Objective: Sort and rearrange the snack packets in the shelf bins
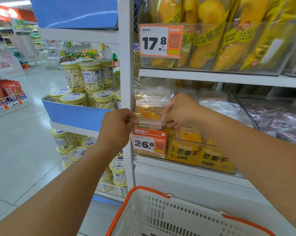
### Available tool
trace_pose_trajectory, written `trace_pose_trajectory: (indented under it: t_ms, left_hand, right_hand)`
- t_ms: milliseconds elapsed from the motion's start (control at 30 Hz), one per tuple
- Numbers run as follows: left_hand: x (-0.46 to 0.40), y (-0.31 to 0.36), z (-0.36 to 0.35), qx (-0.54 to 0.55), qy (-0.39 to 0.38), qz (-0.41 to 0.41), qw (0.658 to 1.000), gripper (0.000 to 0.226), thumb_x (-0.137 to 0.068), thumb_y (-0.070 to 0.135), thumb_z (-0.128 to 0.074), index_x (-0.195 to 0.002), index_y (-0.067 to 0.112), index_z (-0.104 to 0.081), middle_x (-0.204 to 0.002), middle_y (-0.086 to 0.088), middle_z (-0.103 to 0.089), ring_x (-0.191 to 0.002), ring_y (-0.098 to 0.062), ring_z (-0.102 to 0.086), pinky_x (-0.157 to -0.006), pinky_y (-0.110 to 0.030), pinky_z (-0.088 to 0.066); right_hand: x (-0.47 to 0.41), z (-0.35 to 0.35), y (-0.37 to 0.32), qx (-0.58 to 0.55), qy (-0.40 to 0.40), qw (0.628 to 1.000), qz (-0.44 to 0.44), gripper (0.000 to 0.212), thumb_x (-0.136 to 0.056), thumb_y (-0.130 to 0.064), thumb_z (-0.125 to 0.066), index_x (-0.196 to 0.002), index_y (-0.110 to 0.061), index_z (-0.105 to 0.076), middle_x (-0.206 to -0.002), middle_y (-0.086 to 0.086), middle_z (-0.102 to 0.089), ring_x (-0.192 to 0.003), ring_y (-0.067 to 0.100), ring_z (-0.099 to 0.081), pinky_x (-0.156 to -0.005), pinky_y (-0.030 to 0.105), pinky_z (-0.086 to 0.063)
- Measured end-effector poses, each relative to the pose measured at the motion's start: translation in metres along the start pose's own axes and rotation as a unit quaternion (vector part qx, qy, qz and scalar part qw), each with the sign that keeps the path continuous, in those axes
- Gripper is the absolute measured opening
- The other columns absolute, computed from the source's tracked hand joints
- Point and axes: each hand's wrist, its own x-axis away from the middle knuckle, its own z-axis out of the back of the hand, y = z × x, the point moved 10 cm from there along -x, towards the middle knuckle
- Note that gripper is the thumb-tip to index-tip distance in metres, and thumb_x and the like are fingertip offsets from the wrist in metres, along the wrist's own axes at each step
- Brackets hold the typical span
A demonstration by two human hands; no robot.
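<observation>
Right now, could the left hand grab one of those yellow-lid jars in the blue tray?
Probably yes, but not at once. The left hand is busy pinching a clear mango packet together with the right hand. The yellow-lid jars stand just beside it in the open blue tray, with nothing between.

basket: white, orange rim point(169, 217), bottom centre
jars: yellow lids point(91, 77), stacked in blue tray point(75, 116), left
price tags: 17.8 point(160, 40); 26.8 point(149, 144)
floor: pale tiles point(24, 142)
red packets: far-left rack point(6, 92)

The snack packets point(151, 106) are glossy clear plastic; the bin point(191, 142) is smooth transparent plastic; the basket point(160, 213) is matt plastic.
</observation>
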Motion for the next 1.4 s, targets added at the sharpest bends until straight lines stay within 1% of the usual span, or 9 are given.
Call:
trace_pose_trajectory:
  t_ms: [167, 433, 500, 633, 833, 1033, 1100, 1233, 1400]
  left_hand:
    - [0.001, -0.004, -0.005, 0.028, -0.003, 0.036, 0.999, 0.008, -0.087, 0.021, -0.075, -0.088, 0.017, -0.068, -0.080, 0.003, -0.069, -0.070, -0.010, -0.065, -0.068, -0.033, -0.054]
    - [0.001, -0.011, -0.010, 0.061, 0.007, 0.078, 0.995, 0.015, -0.085, 0.027, -0.078, -0.090, 0.024, -0.064, -0.099, 0.000, -0.068, -0.077, -0.016, -0.066, -0.071, -0.038, -0.054]
    - [0.003, -0.013, -0.008, 0.087, 0.016, 0.102, 0.991, 0.030, -0.080, 0.029, -0.083, -0.100, 0.023, -0.062, -0.107, 0.002, -0.064, -0.089, -0.017, -0.066, -0.076, -0.040, -0.056]
    - [0.006, -0.013, -0.011, 0.163, 0.018, 0.140, 0.976, 0.050, -0.076, 0.026, -0.086, -0.115, 0.020, -0.055, -0.107, 0.006, -0.064, -0.086, -0.008, -0.065, -0.057, -0.021, -0.046]
    - [0.007, -0.005, -0.016, 0.117, 0.013, 0.108, 0.987, 0.051, -0.081, 0.019, -0.082, -0.123, 0.021, -0.053, -0.116, 0.009, -0.063, -0.100, -0.015, -0.061, -0.084, -0.036, -0.054]
    - [0.008, -0.001, -0.016, 0.115, 0.002, 0.102, 0.988, 0.071, -0.077, 0.033, -0.085, -0.134, 0.019, -0.045, -0.108, 0.009, -0.061, -0.087, -0.007, -0.055, -0.065, -0.019, -0.042]
    - [0.009, 0.004, -0.015, 0.110, 0.015, 0.100, 0.989, 0.077, -0.072, 0.040, -0.087, -0.132, 0.019, -0.044, -0.102, 0.010, -0.058, -0.091, -0.011, -0.056, -0.070, -0.025, -0.047]
    - [0.009, 0.005, -0.021, 0.056, 0.022, 0.088, 0.994, 0.040, -0.075, 0.043, -0.083, -0.102, 0.025, -0.059, -0.091, 0.007, -0.060, -0.091, -0.020, -0.060, -0.076, -0.041, -0.053]
    - [0.006, 0.007, -0.023, 0.020, -0.006, 0.064, 0.998, 0.016, -0.085, 0.034, -0.077, -0.077, 0.023, -0.069, -0.081, -0.001, -0.066, -0.078, -0.021, -0.064, -0.057, -0.028, -0.043]
  right_hand:
    - [0.004, 0.016, -0.026, 0.009, 0.019, 0.998, 0.061, 0.044, -0.077, -0.027, -0.087, -0.111, -0.015, -0.062, -0.070, 0.009, -0.075, -0.066, 0.018, -0.073, -0.073, 0.038, -0.063]
    - [-0.006, 0.003, -0.015, -0.091, 0.030, 0.995, 0.000, 0.053, -0.088, 0.005, -0.072, -0.136, -0.006, -0.052, -0.072, 0.011, -0.069, -0.060, 0.030, -0.073, -0.055, 0.042, -0.062]
    - [-0.006, 0.012, -0.012, -0.164, 0.053, 0.985, 0.016, 0.041, -0.089, 0.003, -0.071, -0.128, -0.002, -0.058, -0.074, 0.017, -0.070, -0.055, 0.026, -0.070, -0.050, 0.036, -0.061]
    - [0.000, 0.018, -0.025, -0.183, 0.063, 0.977, 0.094, 0.008, -0.091, -0.003, -0.071, -0.097, 0.000, -0.067, -0.087, 0.024, -0.072, -0.062, 0.027, -0.071, -0.057, 0.036, -0.063]
    - [-0.006, -0.002, -0.056, 0.067, 0.105, 0.978, 0.165, 0.017, -0.086, -0.004, -0.077, -0.100, 0.003, -0.073, -0.086, 0.018, -0.073, -0.073, 0.026, -0.073, -0.071, 0.047, -0.062]
    - [-0.003, 0.026, -0.056, 0.067, 0.175, 0.968, 0.165, 0.003, -0.085, -0.003, -0.075, -0.084, -0.006, -0.074, -0.076, 0.010, -0.071, -0.065, 0.021, -0.070, -0.066, 0.046, -0.063]
    - [-0.003, 0.020, -0.048, 0.071, 0.151, 0.975, 0.150, 0.006, -0.086, -0.003, -0.075, -0.081, -0.006, -0.073, -0.065, 0.007, -0.068, -0.061, 0.018, -0.070, -0.065, 0.045, -0.063]
    - [-0.008, 0.012, -0.028, 0.033, 0.138, 0.983, 0.116, 0.008, -0.087, -0.005, -0.075, -0.081, -0.003, -0.071, -0.067, 0.012, -0.068, -0.065, 0.025, -0.073, -0.065, 0.049, -0.063]
    - [-0.009, 0.009, -0.023, -0.003, 0.097, 0.991, 0.094, 0.006, -0.090, -0.008, -0.073, -0.088, -0.004, -0.069, -0.071, 0.010, -0.069, -0.064, 0.023, -0.074, -0.065, 0.043, -0.064]
